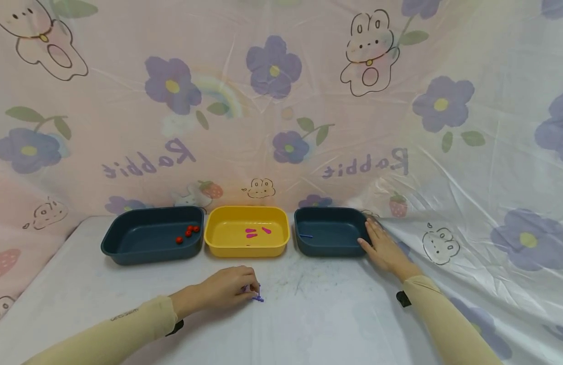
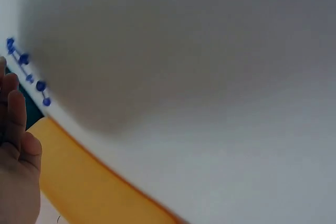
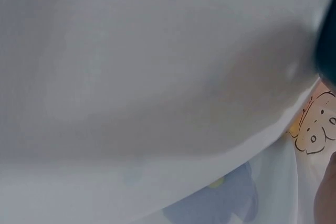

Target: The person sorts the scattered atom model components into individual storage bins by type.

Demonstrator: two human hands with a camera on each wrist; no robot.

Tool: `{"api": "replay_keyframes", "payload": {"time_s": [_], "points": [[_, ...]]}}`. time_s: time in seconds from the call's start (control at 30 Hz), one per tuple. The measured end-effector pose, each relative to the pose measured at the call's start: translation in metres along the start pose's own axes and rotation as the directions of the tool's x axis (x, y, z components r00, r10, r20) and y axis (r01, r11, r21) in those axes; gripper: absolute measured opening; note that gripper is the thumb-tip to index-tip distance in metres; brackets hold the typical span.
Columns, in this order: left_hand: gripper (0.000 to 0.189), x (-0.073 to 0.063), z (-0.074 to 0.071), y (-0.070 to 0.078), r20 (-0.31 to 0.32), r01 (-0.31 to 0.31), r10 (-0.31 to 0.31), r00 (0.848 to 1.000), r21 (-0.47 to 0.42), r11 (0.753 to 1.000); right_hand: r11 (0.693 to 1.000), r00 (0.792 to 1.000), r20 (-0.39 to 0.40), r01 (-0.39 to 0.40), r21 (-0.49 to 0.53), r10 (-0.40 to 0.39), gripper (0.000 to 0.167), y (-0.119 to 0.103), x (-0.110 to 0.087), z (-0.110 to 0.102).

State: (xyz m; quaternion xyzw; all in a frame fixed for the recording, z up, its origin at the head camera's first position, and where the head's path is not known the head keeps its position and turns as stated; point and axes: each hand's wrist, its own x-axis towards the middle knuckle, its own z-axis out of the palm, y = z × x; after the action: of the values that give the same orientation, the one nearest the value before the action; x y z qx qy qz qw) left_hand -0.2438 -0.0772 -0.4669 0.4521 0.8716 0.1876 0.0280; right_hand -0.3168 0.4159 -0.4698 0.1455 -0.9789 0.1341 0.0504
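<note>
My left hand [image 1: 225,287] is low over the white table, in front of the yellow tray [image 1: 247,252]. Its thumb and fingertips pinch at small purple sticks with knobbed ends [image 1: 258,299]; part of them is hidden behind the fingers. In the left wrist view the knobbed sticks [image 2: 22,62] look blue, beside the fingers [image 2: 17,111]. My right hand [image 1: 385,249] rests against the right end of the right dark blue tray [image 1: 331,250], fingers extended along its rim and thumb near the front corner. A thin blue stick [image 1: 306,235] lies inside that tray.
At the left stands another dark blue tray [image 1: 140,256] with several red beads [image 1: 188,233] in its right end. Several pink pieces [image 1: 251,235] lie in the yellow tray. Behind the trays hangs a printed cloth [image 1: 235,152], which also drapes down the right side.
</note>
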Motion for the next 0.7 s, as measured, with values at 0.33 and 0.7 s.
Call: {"api": "replay_keyframes", "payload": {"time_s": [0.33, 0.7], "points": [[0.009, -0.01, 0.012, -0.008, 0.038, 0.006, -0.009, 0.999, 0.062, 0.998, 1.0, 1.0, -0.011, -0.002, -0.005, 0.002, 0.08, 0.001, 0.001, 0.002], [0.007, -0.013, 0.013, -0.009, 0.014, -0.004, 0.003, 1.0, 0.076, 0.997, 1.0, 1.0, -0.013, 0.005, 0.003, -0.005, 0.08, 0.001, 0.001, 0.002]]}}
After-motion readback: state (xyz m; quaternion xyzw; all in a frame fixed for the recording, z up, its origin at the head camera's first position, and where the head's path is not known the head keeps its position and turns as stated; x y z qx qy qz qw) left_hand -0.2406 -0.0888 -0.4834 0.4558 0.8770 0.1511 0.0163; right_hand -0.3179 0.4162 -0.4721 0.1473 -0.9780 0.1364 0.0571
